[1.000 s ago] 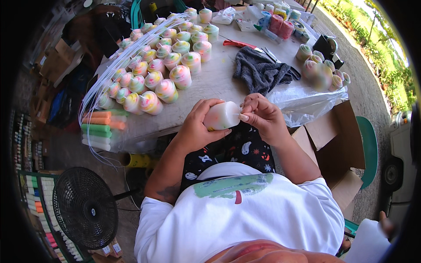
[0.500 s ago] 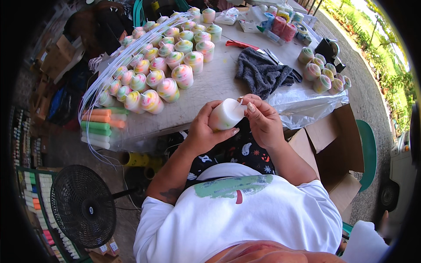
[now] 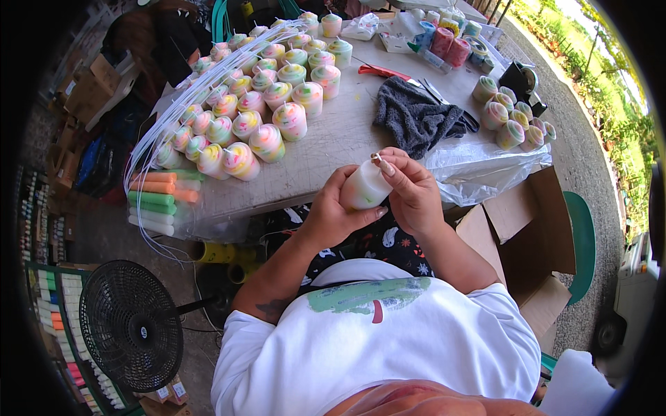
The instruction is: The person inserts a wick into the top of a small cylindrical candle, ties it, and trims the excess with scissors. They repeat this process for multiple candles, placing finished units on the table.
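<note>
The white candle (image 3: 365, 188), flecked with pale colour, is held in the air on the person's side of the dark grey cloth (image 3: 423, 114), a little to its left. The left hand (image 3: 336, 208) wraps the candle's side, thumb and fingers grasping it; the right hand (image 3: 414, 187) has thumb and forefinger drawn together at the flat end facing the cloth, seemingly pinching a wick that the fingertips mostly hide. To work well here, the left grip should be just firm enough to stop the candle turning, without denting the wax, while the right pinches close to the surface and works along the candle's centre line, since a sideways tug could bend the wick or chip the edge. Nearer the person than the cloth and to its right are clear plastic (image 3: 479, 170) and an open cardboard box (image 3: 538, 222); swirl-topped candles (image 3: 291, 118) stand in rows left of the cloth, a smaller cluster (image 3: 510, 125) to its right.
</note>
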The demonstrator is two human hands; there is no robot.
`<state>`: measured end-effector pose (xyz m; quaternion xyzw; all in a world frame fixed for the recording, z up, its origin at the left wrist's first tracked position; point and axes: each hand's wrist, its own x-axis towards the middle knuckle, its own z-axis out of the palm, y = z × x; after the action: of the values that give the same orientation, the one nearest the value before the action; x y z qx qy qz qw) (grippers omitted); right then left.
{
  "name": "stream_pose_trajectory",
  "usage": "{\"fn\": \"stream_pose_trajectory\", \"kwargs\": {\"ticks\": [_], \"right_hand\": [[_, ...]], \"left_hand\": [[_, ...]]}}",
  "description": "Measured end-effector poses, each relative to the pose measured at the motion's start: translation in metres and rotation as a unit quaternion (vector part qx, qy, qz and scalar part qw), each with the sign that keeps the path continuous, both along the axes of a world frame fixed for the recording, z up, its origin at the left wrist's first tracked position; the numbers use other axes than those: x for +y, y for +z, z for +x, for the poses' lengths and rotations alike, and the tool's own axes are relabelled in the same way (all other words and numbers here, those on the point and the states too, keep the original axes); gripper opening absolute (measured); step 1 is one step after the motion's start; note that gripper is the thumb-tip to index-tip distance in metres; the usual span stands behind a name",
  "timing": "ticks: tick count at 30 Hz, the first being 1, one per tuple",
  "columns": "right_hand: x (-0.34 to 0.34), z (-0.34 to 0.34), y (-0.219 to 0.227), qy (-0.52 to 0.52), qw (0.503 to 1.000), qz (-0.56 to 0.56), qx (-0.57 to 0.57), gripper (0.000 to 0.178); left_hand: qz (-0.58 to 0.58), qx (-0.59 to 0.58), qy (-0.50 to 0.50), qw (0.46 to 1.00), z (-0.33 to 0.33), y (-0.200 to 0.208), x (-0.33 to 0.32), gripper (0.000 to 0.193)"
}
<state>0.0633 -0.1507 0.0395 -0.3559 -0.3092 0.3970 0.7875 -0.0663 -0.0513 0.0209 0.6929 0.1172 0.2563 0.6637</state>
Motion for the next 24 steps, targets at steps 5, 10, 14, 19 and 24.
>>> {"fn": "stream_pose_trajectory", "kwargs": {"ticks": [5, 10, 14, 19, 24], "right_hand": [[-0.002, 0.0, 0.004, -0.02, 0.998, -0.015, -0.055, 0.017], [-0.005, 0.0, 0.008, -0.073, 0.986, -0.037, -0.148, 0.013], [-0.016, 0.009, 0.015, -0.208, 0.875, -0.025, -0.437, 0.013], [-0.025, 0.017, 0.037, -0.25, 0.684, 0.004, -0.685, 0.024], [-0.03, 0.017, 0.057, -0.225, 0.635, -0.019, -0.739, 0.023]], "left_hand": [[0.014, 0.01, 0.004, 1.0, 0.0, 0.001, -0.001, 0.061], [0.072, 0.011, 0.028, 0.997, -0.001, -0.003, 0.001, 0.063], [0.191, -0.005, 0.088, 0.978, -0.004, 0.003, 0.005, 0.063], [0.34, -0.036, 0.139, 0.929, -0.009, 0.019, 0.01, 0.063], [0.392, -0.054, 0.138, 0.908, -0.011, 0.024, 0.013, 0.063]]}}
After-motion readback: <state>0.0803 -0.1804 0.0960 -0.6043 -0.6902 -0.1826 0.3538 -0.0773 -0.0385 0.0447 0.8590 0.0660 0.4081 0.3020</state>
